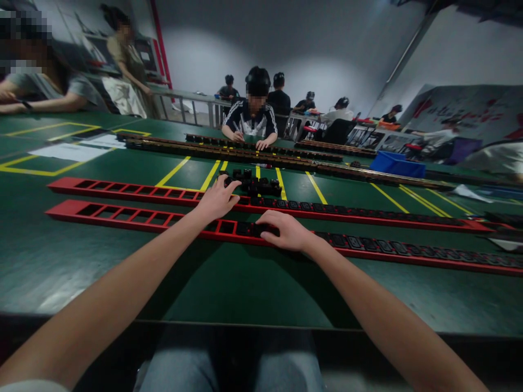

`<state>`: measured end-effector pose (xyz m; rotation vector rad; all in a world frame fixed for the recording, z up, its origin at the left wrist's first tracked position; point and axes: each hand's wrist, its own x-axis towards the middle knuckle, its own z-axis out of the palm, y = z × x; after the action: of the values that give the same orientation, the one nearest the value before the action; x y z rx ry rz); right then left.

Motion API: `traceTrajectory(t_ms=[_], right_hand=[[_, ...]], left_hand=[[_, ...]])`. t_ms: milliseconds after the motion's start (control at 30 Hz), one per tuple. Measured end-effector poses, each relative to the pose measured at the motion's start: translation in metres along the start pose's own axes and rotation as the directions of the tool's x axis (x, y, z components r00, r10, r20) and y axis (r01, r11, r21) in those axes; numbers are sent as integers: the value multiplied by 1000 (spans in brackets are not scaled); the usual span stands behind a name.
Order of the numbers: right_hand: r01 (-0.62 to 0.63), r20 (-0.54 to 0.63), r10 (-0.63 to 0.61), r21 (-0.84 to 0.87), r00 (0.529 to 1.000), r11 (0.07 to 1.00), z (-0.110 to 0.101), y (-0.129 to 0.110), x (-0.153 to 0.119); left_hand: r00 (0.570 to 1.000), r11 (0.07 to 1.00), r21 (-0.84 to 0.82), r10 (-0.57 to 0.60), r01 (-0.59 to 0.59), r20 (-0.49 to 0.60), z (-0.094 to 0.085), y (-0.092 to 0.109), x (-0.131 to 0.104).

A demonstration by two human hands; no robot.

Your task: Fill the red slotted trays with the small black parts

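Two long red frames with square slots lie across the green table, the near frame (69,209) and the far frame (69,185). Their left slots are bare, while black square pieces (355,242) fill the right slots. My left hand (218,198) is over the far frame, its fingers closed round a black piece (229,180) beside a loose pile of black parts (261,185). On the near frame, my right hand (284,230) has its fingers curled over a black piece (261,231) in a slot.
Long dark rails (171,148) run across the table behind the pile. A blue bin (398,164) stands at the right. White paper sheets (65,151) lie at the left. A person (251,117) sits opposite, and other people are farther back.
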<state>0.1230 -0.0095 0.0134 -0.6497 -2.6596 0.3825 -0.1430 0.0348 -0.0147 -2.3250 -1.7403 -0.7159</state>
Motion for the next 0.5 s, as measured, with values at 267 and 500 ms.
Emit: traceTrajectory(t_ms=[267, 500], right_hand=[[-8, -4, 8, -2, 1000, 1000, 0, -1, 0], [5, -4, -5, 8, 1000, 1000, 0, 1, 0]], left_hand=[[972, 991, -76, 94, -112, -215, -9, 10, 0], [909, 980, -143, 67, -137, -412, -18, 14, -1]])
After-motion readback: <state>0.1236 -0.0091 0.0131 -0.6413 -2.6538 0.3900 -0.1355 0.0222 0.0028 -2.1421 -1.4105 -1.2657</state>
